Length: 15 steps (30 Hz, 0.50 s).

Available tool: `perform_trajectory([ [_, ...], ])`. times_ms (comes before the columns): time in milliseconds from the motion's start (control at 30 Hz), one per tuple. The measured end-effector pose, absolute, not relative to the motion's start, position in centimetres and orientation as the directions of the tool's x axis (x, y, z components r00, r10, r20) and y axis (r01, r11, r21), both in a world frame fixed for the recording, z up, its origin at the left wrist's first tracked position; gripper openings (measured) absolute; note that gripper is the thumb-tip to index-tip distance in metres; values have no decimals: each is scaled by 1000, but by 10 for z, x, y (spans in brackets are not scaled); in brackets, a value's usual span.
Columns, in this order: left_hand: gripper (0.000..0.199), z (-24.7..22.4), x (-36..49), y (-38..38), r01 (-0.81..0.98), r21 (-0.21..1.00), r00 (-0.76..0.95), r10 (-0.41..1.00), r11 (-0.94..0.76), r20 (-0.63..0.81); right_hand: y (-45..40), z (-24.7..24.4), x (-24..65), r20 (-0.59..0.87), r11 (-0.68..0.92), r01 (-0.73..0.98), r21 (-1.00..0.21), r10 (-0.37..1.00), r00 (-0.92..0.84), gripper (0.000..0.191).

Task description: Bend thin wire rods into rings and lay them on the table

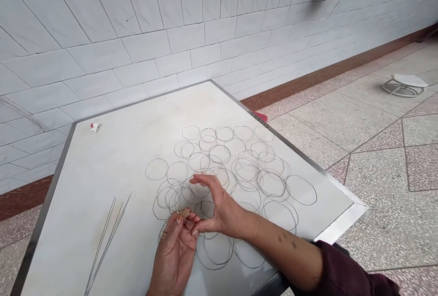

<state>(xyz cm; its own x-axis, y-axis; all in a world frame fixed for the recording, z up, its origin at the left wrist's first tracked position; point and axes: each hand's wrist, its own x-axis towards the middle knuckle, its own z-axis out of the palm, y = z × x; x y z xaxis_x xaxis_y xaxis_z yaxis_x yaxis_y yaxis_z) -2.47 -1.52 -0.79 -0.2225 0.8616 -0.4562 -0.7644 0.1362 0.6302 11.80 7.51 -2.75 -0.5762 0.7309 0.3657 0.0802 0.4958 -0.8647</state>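
Note:
My left hand (pixel 174 250) is closed, thumb against fingers, on a thin wire and a small flat brown piece (pixel 185 213) that looks like card. The wire appears to curve into a ring, but its outline blends with the rings behind it. Just to the right, my right hand (pixel 226 209) arches with thumb and fingers spread wide apart. Its thumb tip is close to the left fingertips, and nothing shows gripped in it. Beneath and beyond both hands, many thin wire rings (pixel 316 194) lie spread and overlapping on the white table (pixel 137 127).
Several straight wires (pixel 108 236) lie at the table's left front. A small white and red item (pixel 95 127) sits near the far left corner. The tiled wall (pixel 143 54) borders the table's far side. A low round stool (pixel 405 84) stands on the floor at right.

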Motion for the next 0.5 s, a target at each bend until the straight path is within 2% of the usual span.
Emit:
perform_trajectory([
  [167,17,-8,-25,-16,-750,643,-222,859,152,-461,77,-27,118,400,535,95,-839,727,-559,108],
  [367,17,-8,-25,-16,-748,645,-213,863,157,-458,79,-25,119,523,673,113,-731,658,-541,99],
  [500,15,-8,-27,-16,-731,663,-191,882,165,-430,81,-25,119,546,699,132,-702,649,-530,96],
])
